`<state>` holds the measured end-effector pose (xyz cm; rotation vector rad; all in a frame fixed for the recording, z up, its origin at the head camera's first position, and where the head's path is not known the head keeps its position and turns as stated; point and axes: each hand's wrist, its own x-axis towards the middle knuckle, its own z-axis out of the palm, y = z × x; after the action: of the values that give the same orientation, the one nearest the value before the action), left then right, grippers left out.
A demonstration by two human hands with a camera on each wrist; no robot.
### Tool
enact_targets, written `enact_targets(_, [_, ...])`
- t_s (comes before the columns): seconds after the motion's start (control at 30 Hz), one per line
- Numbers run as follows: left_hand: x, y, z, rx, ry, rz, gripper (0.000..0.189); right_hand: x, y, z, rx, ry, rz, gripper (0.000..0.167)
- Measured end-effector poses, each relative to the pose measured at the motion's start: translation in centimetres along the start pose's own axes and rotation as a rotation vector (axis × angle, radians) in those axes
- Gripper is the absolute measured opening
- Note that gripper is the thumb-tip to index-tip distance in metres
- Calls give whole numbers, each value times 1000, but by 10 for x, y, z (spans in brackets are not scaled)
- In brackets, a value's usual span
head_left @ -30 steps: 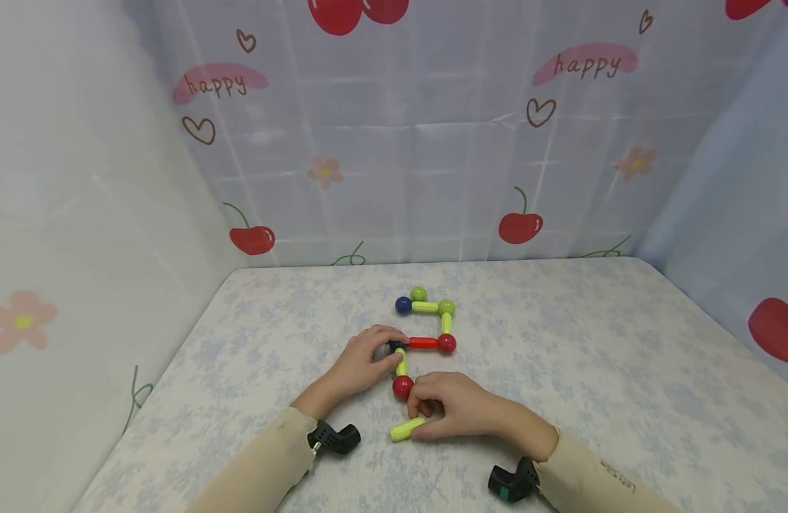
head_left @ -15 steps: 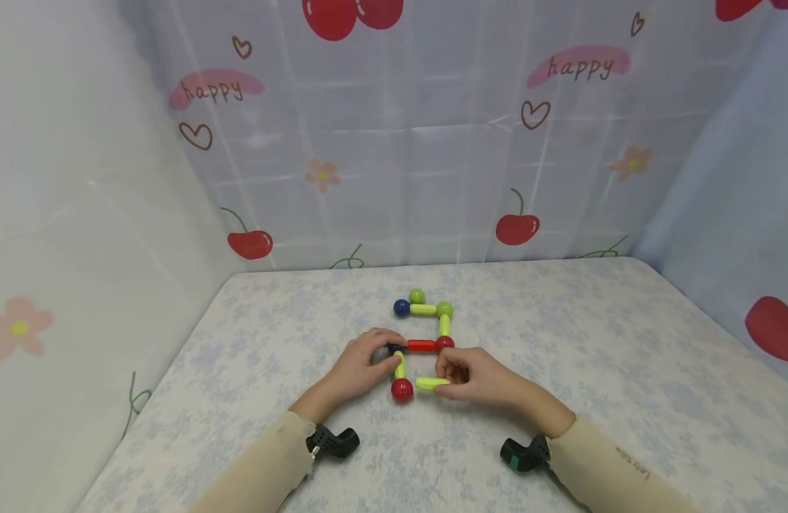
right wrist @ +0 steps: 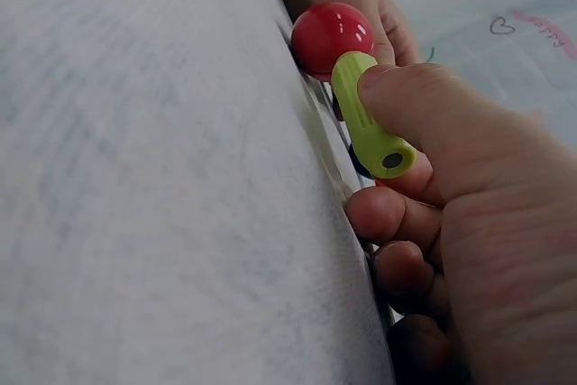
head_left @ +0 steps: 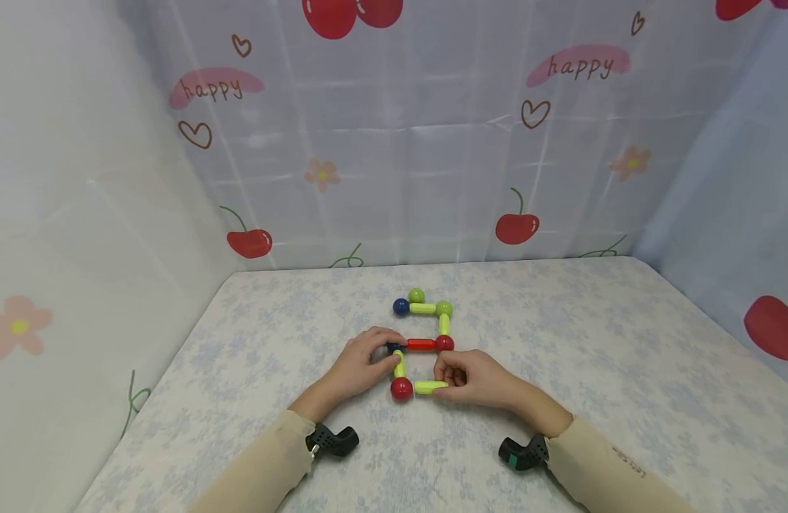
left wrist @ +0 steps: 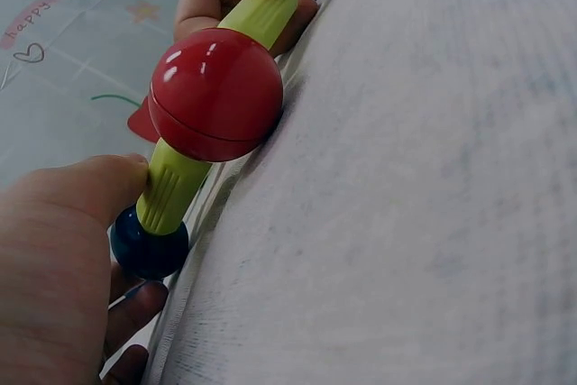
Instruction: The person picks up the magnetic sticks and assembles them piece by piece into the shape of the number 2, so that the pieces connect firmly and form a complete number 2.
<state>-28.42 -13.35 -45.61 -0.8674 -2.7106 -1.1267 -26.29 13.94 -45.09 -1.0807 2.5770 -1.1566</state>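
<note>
My right hand (head_left: 480, 379) pinches a yellow-green magnetic rod (head_left: 428, 387) between thumb and fingers, and a dark disc shows in the rod's end in the right wrist view. The rod's other end is right at a red ball (head_left: 402, 389). From that ball a second yellow-green rod (left wrist: 174, 182) runs back to a dark blue ball (left wrist: 149, 248). My left hand (head_left: 362, 362) grips around this blue ball, its thumb on the rod; fingers partly hide the ball in the head view. A red rod (head_left: 422, 345) leads right from there to another red ball (head_left: 444, 343).
Behind, the chain continues with a yellow-green rod (head_left: 444, 325), a green ball (head_left: 444, 308), a further rod (head_left: 422, 308) and a dark blue ball (head_left: 401, 307). Another green ball (head_left: 416, 296) is beside that blue one. A printed curtain (head_left: 394, 199) hangs behind the table (head_left: 593, 342).
My right hand has carried its rod from the front of the table back and to the right, turning it level with the near red ball. The left hand keeps its place.
</note>
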Motion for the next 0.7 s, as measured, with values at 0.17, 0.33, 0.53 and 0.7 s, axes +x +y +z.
enact_targets(0.17, [0,0,0,7,-1,3,26,1,-1,1,-12,0,3,18])
enact_targets(0.33, [1,0,-1,8,-2,2,26,2,-1,0,-26,10,-6,19])
enact_targets(0.53, [0,0,-1,1,-1,8,26,2,0,1,-31,9,-6,19])
enact_targets(0.7, [0,-1,0,-3,0,13,26,2,0,1,-30,9,-6,19])
